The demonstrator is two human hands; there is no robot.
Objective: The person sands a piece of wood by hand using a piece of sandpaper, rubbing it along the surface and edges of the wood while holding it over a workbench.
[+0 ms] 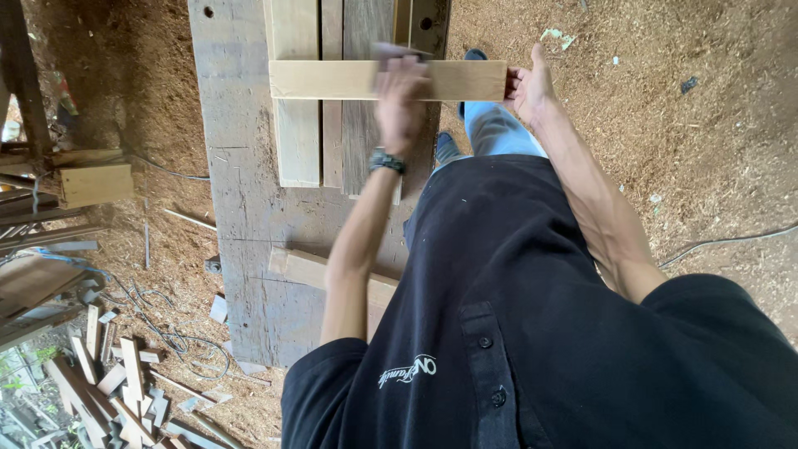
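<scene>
Plank [332,80] under both hands, workbench [241,166] below

Workshop setting. A sawdust-covered earthen floor [706,125] surrounds a grey, weathered wooden surface [237,166]. Offcut wood scraps [116,382] lie heaped at lower left beside loose cables [166,337]; stacked timber [37,283] lines the left edge. Soft daylight illuminates the scene.
</scene>
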